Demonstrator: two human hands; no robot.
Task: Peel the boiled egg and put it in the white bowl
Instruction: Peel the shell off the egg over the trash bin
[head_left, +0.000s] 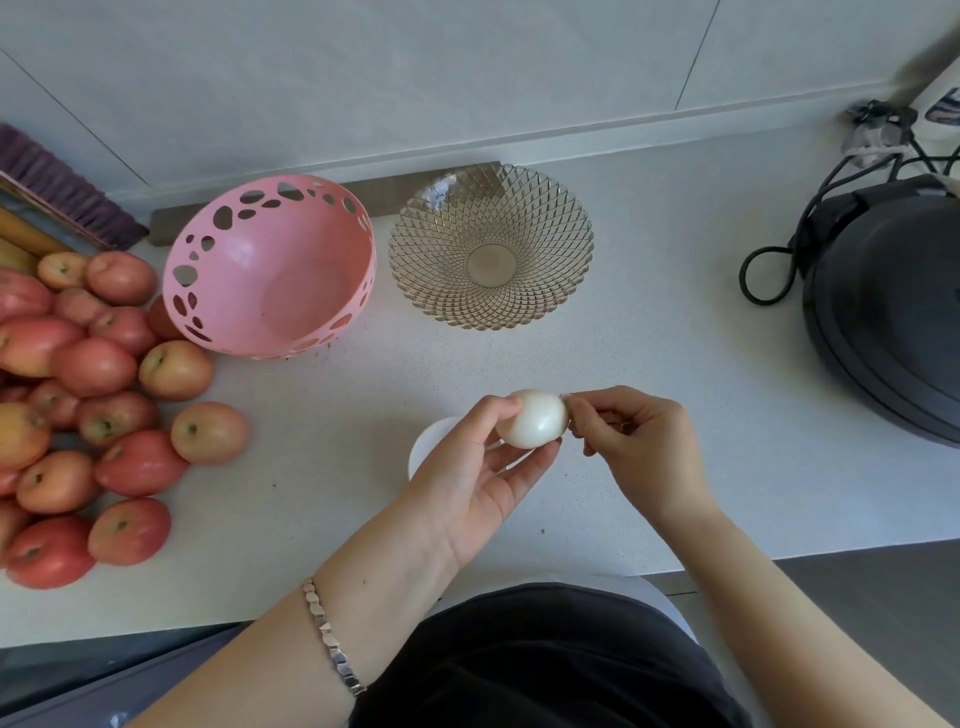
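Most of the peeling looks done: my left hand (467, 483) grips the egg (530, 420), my right hand (639, 447) pinches a shell scrap (566, 401); the white bowl (430, 441) waits beneath my left hand.

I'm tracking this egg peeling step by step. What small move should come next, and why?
Probably the right hand should pull away the shell scrap it seems to pinch at the right end of the egg. The rest of the egg looks smooth and bare in the left hand, and the white bowl sits just under that hand.
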